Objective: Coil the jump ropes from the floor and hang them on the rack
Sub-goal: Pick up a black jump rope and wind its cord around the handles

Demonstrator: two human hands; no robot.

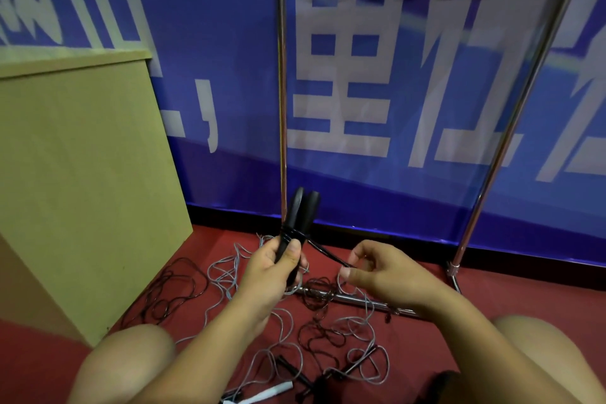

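Jump rope handles (300, 216), black and paired, stand upright in the left hand (275, 267), whose fingers curl round their lower ends; several turns of black cord (323, 251) wrap them just above the thumb. The cord's free end runs right to the right hand (377, 270), which pinches it between thumb and fingertips. Below both hands, loose grey and black ropes (288, 331) lie tangled on the red floor (524, 292), across the metal rack (511, 128) base.
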